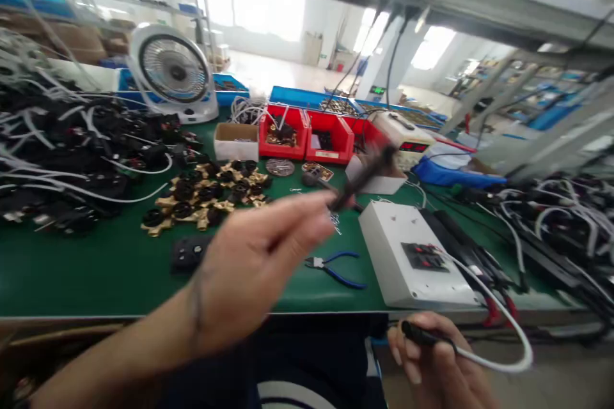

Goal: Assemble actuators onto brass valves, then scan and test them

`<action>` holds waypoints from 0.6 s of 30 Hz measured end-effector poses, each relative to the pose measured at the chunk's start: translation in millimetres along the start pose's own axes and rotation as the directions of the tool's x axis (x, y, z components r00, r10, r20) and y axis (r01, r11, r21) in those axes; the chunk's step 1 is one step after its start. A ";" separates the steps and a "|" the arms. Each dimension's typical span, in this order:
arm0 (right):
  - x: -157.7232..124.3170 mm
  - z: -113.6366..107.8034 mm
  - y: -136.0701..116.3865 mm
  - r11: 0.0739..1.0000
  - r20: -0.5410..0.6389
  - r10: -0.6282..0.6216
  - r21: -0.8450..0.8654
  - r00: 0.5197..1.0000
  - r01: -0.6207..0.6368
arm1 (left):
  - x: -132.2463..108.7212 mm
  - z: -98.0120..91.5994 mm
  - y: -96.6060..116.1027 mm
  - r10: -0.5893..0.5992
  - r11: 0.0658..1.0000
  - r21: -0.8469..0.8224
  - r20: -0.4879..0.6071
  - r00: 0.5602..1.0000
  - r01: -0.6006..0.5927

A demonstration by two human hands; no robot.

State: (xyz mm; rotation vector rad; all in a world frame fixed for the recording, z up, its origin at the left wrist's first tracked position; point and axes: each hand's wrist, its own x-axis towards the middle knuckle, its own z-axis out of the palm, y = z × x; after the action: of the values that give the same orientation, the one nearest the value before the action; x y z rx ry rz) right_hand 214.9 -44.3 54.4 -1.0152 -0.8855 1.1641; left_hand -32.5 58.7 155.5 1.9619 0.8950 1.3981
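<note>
My left hand [254, 262] is raised over the bench, closed on a long dark object [364, 176] that is too blurred by motion to name. At the lower right, in front of the bench edge, my right hand [444, 361] grips a black cable connector [422, 335] between thumb and fingers. A white cable [511, 367] runs from that connector, loops out to the right and reaches the black terminals [426, 257] on a white box [384, 262]. Blue-handled pliers [338, 268] lie on the green bench between my hands.
Brass fittings with black knobs [211, 195] and black parts with white cables [71, 160] lie left. Red bins [330, 137], a white fan [175, 70] and a carton [236, 144] stand behind. More cabled black parts [566, 230] fill the right side.
</note>
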 end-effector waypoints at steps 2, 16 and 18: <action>2.2 10.4 -12.7 0.994 -0.102 -0.107 0.001 0.989 0.108 | -26.5 32.6 -10.0 0.051 0.997 0.040 0.246 0.968 -0.063; 5.2 34.4 -14.5 0.977 -0.012 -0.209 -0.041 0.978 0.208 | -67.2 77.6 -30.0 0.120 0.968 0.183 0.264 0.957 -0.172; 4.8 33.3 -12.7 0.978 -0.006 -0.166 -0.128 0.986 0.164 | -67.6 77.6 -27.0 0.122 0.982 0.114 0.239 0.963 -0.153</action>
State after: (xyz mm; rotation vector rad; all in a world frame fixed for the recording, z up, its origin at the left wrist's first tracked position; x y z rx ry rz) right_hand 188.4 -35.2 76.9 -1.0319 -1.0211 0.9680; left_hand 20.5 17.4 73.0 2.2709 0.7715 1.1767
